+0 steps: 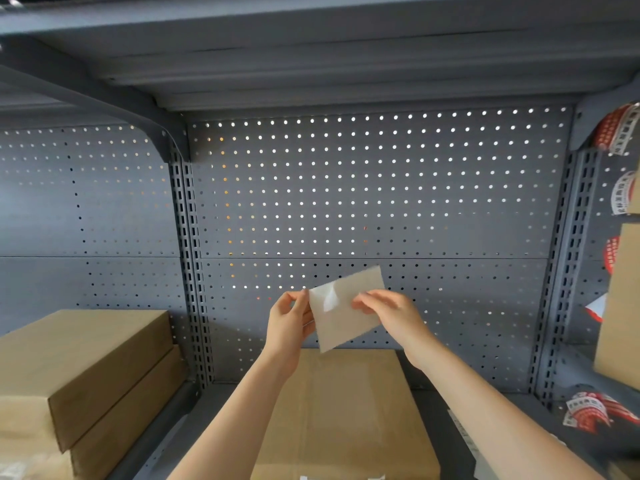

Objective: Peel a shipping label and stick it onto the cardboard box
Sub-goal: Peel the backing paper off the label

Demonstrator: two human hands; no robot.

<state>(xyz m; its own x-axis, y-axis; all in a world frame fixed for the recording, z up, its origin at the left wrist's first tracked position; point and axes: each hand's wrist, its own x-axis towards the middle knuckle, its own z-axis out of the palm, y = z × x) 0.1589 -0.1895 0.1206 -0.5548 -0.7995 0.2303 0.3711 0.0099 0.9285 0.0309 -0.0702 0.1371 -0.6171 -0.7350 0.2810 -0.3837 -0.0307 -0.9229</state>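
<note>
From the head camera, both bare arms reach up over a cardboard box (346, 410) that lies flat on the grey shelf (443, 424) straight ahead. The shipping label (346, 310), a pale sheet tilted with its far corner up, hangs in the air above the box's far edge, well clear of it. The left hand (289, 323) pinches the sheet's left edge between thumb and fingers. The right hand (388, 313) pinches the right edge, fingers pressed together on it. Near the upper left of the sheet a small white flap (329, 301) curls away from the surface.

To the left, two closed brown cartons (83, 375) sit stacked, one on the other, close beside the upright post (192, 271) with its rows of slots. On the far right another carton (620, 306) leans at the frame's edge, and red-and-white sticker strips (616, 129) hang on the wall there; more lie curled on the shelf (585, 410). Their print is too small to read.

Behind everything stands a grey pegboard (377, 188), light showing through its upper holes. A grey shelf underside (311, 46) closes the top.
</note>
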